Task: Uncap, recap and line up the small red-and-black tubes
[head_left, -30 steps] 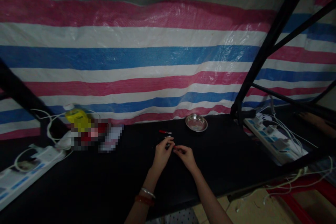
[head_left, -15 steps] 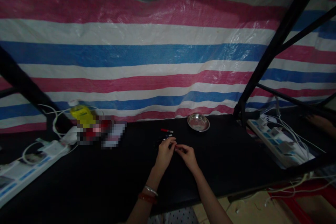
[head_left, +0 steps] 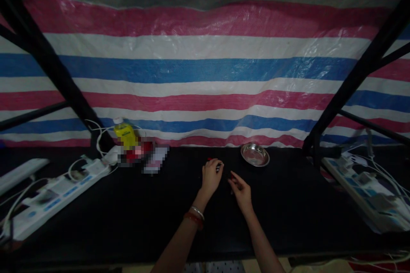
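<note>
My left hand [head_left: 211, 178], with a silver bangle and a red bracelet at its wrist, is curled over the black tabletop. At its fingertips shows a small dark piece with a silvery end [head_left: 218, 166], too small to name. A bit of red [head_left: 209, 159] peeks out just beyond the knuckles, mostly hidden by the hand. To the right, apart from it, my right hand [head_left: 241, 192] is closed in a pinch on a small dark red piece [head_left: 230, 175]. A shallow round metal dish [head_left: 255, 155] lies beyond my right hand.
At the back left stand a yellow bottle [head_left: 125, 134] and blurred red and white items. Power strips with plugs and cables lie left [head_left: 57, 194] and right [head_left: 365, 192]. Slanted black frame bars [head_left: 349, 81] rise at both sides before a striped tarp [head_left: 192, 68].
My hands were together at the fingertips and have come apart, the right one moving rightward with a small red piece. My left hand now covers most of the small sticks. The view has shifted left.
</note>
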`<state>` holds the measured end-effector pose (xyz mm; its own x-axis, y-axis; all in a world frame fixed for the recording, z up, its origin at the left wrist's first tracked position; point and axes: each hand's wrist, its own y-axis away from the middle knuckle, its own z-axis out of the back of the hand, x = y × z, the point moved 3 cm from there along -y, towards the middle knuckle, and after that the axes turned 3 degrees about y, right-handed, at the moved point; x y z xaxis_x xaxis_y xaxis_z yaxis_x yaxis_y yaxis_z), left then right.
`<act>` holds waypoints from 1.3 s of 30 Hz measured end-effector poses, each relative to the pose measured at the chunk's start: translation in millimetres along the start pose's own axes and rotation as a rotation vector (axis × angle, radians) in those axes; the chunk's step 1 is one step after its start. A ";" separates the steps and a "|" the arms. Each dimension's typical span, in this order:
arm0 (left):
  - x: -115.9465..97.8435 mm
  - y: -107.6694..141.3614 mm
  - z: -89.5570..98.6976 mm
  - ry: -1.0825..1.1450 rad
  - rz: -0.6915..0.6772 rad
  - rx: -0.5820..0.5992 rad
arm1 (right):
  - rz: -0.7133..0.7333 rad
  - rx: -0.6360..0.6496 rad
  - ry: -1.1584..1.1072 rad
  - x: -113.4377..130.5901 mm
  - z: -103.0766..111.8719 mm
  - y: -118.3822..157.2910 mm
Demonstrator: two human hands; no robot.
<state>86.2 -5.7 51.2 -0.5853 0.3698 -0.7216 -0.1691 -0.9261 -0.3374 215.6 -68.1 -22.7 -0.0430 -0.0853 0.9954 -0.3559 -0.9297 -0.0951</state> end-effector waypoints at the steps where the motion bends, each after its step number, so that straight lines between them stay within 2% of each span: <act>1: 6.4 -8.3 2.3 -0.069 0.073 -0.016 | 0.001 -0.020 0.003 -1.0 -0.6 -3.1; 5: 37.0 -34.8 1.5 -0.069 0.293 0.053 | 0.045 -0.194 0.094 0.4 -5.3 -24.2; 9: 63.0 -41.0 -2.3 0.010 0.326 0.059 | 0.041 -0.310 0.421 3.4 -19.2 -51.3; 12: 76.3 -38.1 -0.9 0.086 0.293 0.037 | 0.040 -0.285 0.496 2.6 -34.4 -67.7; 16: 88.3 -38.0 2.1 0.194 0.246 0.031 | 0.073 -0.181 0.414 -0.9 -51.5 -79.3; 20: 94.6 -39.2 2.0 0.301 0.210 0.042 | 0.069 -0.154 0.262 -3.3 -56.0 -82.8; 26: 93.5 -31.8 0.3 0.506 0.160 0.034 | 0.059 -0.267 -0.215 0.4 -55.4 -84.1; 30: 90.7 -28.3 1.8 0.625 0.175 0.021 | 0.047 -0.285 -0.270 1.0 -58.0 -81.5; 34: 88.4 -27.5 3.1 0.666 0.181 0.068 | 0.040 -0.258 -0.300 1.1 -58.7 -78.6; 39: 89.3 -27.0 3.1 0.715 0.215 0.073 | 0.040 -0.303 -0.327 2.5 -57.0 -76.8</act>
<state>36.1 52.1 -2.3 0.0424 0.1160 -0.9923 -0.1755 -0.9769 -0.1217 189.6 23.5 -13.4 0.2178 -0.2737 0.9368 -0.6193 -0.7807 -0.0841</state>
